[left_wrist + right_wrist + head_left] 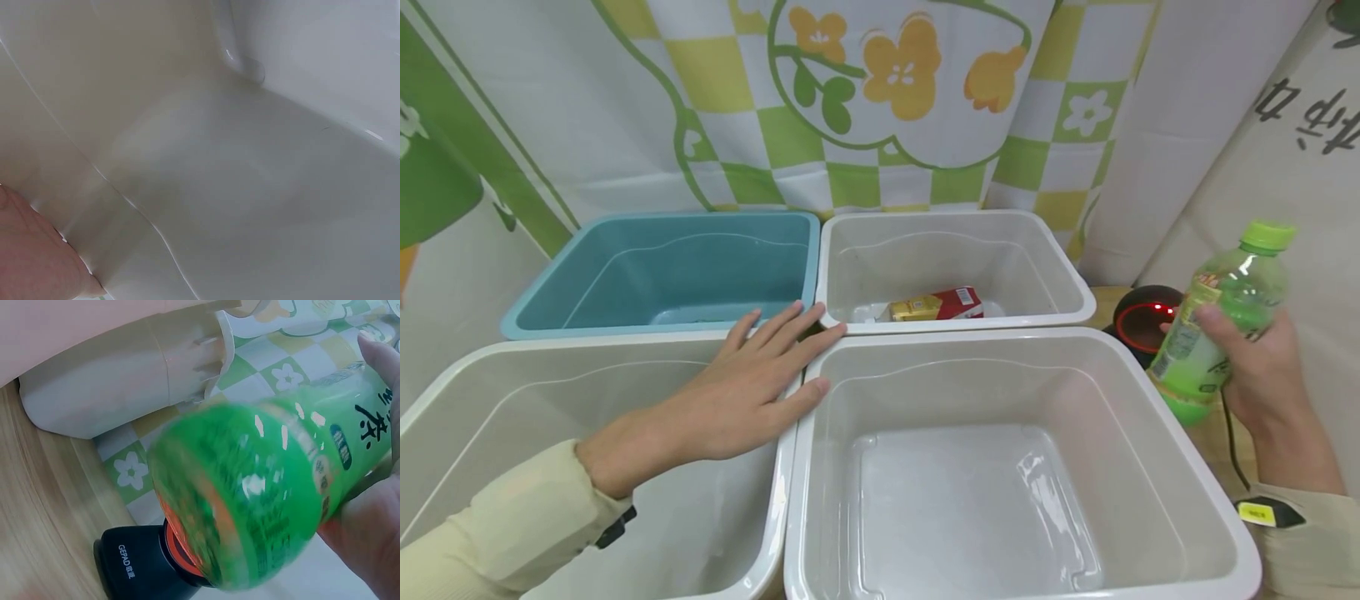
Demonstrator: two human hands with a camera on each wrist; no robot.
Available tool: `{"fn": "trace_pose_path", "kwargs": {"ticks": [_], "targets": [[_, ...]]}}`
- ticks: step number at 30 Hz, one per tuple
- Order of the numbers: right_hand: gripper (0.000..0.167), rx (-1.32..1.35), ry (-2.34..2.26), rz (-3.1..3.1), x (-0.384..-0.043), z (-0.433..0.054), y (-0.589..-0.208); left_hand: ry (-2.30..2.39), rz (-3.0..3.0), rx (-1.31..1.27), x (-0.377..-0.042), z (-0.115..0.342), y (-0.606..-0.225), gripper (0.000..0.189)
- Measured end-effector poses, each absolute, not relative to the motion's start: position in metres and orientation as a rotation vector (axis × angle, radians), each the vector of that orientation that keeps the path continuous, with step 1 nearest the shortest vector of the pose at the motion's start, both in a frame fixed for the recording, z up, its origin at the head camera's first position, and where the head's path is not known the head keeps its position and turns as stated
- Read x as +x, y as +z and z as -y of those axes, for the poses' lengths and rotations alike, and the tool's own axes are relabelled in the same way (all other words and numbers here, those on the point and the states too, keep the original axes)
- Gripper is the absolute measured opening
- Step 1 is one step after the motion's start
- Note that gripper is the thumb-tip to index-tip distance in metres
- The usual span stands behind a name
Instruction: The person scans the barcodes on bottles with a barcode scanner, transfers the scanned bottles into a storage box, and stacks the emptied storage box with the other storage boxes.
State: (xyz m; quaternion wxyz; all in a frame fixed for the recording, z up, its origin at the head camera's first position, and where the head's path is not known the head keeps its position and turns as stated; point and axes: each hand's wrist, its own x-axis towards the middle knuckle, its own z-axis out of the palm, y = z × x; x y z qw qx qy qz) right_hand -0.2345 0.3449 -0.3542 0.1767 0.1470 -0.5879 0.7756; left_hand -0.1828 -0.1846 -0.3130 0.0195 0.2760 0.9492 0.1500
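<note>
My right hand [1262,358] grips a green plastic drink bottle [1228,321] with a bright green cap, tilted, cap up and to the right. In the right wrist view the bottle [250,494] has its base toward the camera, above a black scanner with a red glowing ring [181,550]. My left hand [745,387] lies with fingers spread across the rims where the bins meet, holding nothing. In the left wrist view only part of that hand [37,256] shows, at the lower left beside the bin wall.
A blue bin [662,218] stands back left. The back right grey bin [955,221] holds a red and yellow box [936,306]. Two larger grey bins stand in front, left [550,354] and right [970,517]. A patterned cloth [865,179] hangs behind; a cable [1232,442] runs along the right side.
</note>
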Motion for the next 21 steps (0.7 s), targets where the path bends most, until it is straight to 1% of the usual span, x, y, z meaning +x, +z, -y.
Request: {"fn": "trace_pose_path", "kwargs": {"ticks": [2, 4, 8, 10, 13, 17, 21], "targets": [[0.044, 0.404, 2.191, 1.674, -0.235, -0.345, -0.354, 0.467, -2.947, 0.856, -0.183, 0.185, -0.313, 0.06], [0.045, 0.454, 2.202, 1.657, -0.236, -0.345, -0.355, 0.467, -2.947, 0.855, -0.183, 0.185, -0.313, 0.06], [0.054, 0.567, 2.181, 1.647, -0.238, -0.346, -0.354, 0.472, -2.945, 0.855, -0.183, 0.184, -0.314, 0.06], [0.057, 0.572, 2.168, 1.649, -0.238, -0.345, -0.354, 0.477, -2.945, 0.856, -0.183, 0.184, -0.314, 0.06], [0.055, 0.55, 2.194, 1.614, -0.239, -0.345, -0.355, 0.481, -2.948, 0.86, -0.183, 0.185, -0.314, 0.059], [0.05, 0.668, 2.309, 1.506, -0.244, -0.348, -0.356, 0.481, -2.948, 0.864, -0.183, 0.184, -0.314, 0.059], [0.051, 0.763, 2.374, 1.469, -0.247, -0.351, -0.357, 0.481, -2.944, 0.862, -0.183, 0.184, -0.314, 0.06]]}}
